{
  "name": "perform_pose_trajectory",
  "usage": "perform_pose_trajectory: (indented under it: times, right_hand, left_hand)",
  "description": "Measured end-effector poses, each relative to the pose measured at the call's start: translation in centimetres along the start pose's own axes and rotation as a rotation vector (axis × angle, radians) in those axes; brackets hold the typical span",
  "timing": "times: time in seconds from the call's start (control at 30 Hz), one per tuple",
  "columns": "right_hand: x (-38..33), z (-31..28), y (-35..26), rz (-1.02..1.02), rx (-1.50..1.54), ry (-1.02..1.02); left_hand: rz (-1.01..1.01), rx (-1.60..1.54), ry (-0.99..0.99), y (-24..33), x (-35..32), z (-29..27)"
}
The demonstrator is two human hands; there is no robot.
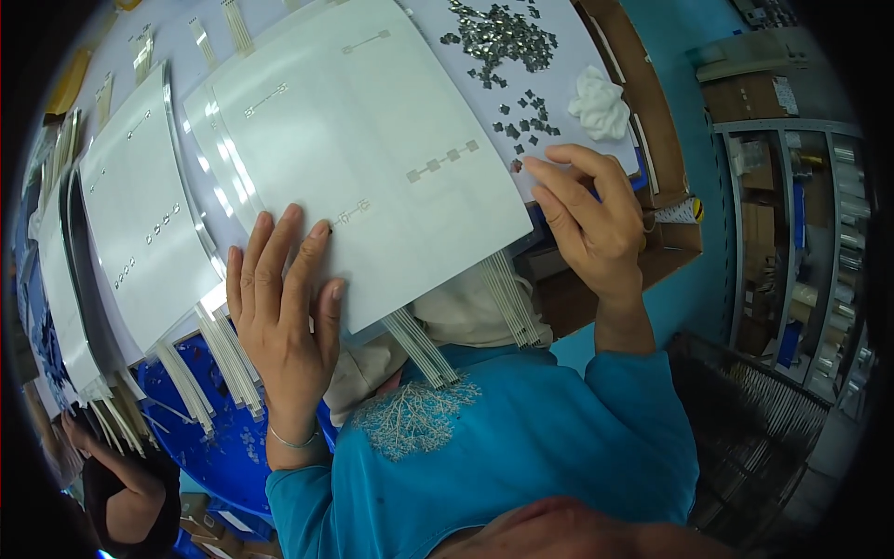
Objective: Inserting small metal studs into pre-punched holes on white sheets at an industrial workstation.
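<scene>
My left hand (289, 317) lies flat, fingers spread and gripping nothing, its fingertips on the lower left part of the large white sheet (358, 149). My right hand (596, 214) is the nearer to the small metal pieces (507, 42): thumb and forefinger parted, nothing visible between them. One loose piece (517, 166) sits just left of the right forefinger's tip, between that tip and the sheet's right edge; the others trail away from me toward the heap. The sheet lies on the table in front of me, to the left of my right hand, its long axis running from near my lap up and to the left. Noted as uncertain: whether the right fingertips touch the tabletop or hang just above it, and what the dark speck at my left forefinger's tip is. The sheet's far end is cut off at the upper border, the surface beneath my left palm is covered, and how the bundled strips (419, 345) continue under the sheet is hidden.
</scene>
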State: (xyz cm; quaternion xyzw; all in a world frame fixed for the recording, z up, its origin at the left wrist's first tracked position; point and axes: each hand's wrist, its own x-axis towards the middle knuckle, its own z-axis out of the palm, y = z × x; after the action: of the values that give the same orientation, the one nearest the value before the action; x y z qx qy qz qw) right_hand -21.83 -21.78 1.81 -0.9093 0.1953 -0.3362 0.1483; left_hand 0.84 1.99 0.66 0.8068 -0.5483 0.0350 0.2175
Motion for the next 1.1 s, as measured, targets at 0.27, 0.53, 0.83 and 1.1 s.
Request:
perform_pose_trajectory:
  times: [0.27,0.53,0.83,1.1]
  right_hand:
    - [-0.3,-0.5,0.6,-0.068,-0.112,-0.070]
    - [-0.5,-1.1,1.3,-0.010,-0.097,-0.036]
    - [-0.2,-1.1,0.9,-0.022,-0.159,-0.092]
    - [2.8,0.8,-2.4,-0.142,-0.030,-0.088]
  left_hand:
    - [0.000,-0.001,0.007,-0.4,-0.3,0.4]
    - [-0.026,-0.056,0.044,-0.3,-0.2,0.5]
    - [0.008,0.028,0.000,-0.3,-0.1,-0.6]
    - [0.009,-0.090,0.027,-0.1,0.6,-0.6]
